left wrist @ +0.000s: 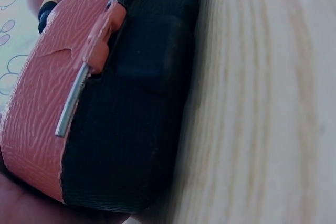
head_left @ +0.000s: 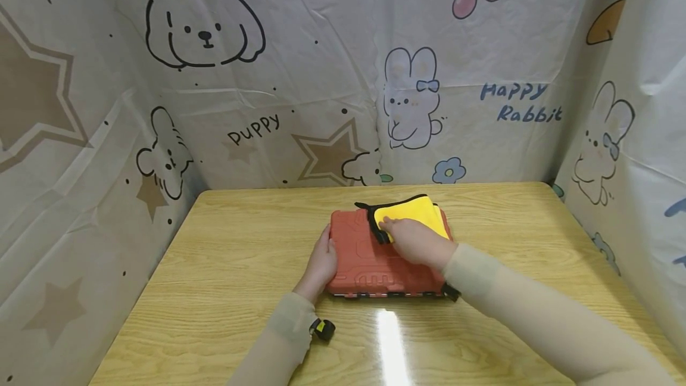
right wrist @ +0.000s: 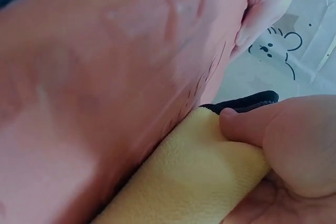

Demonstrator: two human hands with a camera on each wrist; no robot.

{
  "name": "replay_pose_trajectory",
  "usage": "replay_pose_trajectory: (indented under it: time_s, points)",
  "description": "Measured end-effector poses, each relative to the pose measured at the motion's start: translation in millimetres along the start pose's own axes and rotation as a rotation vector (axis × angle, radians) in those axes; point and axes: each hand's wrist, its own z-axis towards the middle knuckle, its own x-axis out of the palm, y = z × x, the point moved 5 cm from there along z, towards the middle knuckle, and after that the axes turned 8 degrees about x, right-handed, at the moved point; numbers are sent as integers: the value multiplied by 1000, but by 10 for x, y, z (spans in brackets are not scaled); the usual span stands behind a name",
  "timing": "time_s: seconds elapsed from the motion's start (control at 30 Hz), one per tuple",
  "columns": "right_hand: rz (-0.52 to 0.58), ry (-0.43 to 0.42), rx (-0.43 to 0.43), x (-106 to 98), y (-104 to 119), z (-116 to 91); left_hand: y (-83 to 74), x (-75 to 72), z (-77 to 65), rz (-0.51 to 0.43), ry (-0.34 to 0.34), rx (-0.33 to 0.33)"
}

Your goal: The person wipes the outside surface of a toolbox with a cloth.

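Observation:
A red plastic case (head_left: 356, 258) with a black lower half lies flat on the table. At its left side my left hand (head_left: 320, 262) grips the edge, the thumb along the top. My right hand (head_left: 420, 243) holds a folded yellow cloth (head_left: 411, 212) with black edging against the lid's upper right. In the right wrist view, the thumb presses on the fluffy cloth (right wrist: 194, 166); the other fingers are partly hidden. The left wrist view shows the case's hinge side with a metal pin (left wrist: 72, 100).
The wooden table (head_left: 241, 243) reaches to a white printed curtain (head_left: 321, 76) at the back and both sides. A strip of light reflects on the wood in front of the case. Each wrist wears a black strap; the left one's camera (head_left: 323, 329) shows.

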Motion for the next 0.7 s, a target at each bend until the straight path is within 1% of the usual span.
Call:
replay_pose_trajectory:
  time_s: [0.2, 0.43, 0.7]
  points:
    - [-15, -7, 36, -13, -46, 100, 6, 0, -5, -8, 4, -13]
    - [-21, 7, 81, -32, -87, 251, 9, 1, -6, -16, 5, -7]
    - [-89, 37, 76, -53, -95, 384, 5, 14, 10, -35, 2, 10]
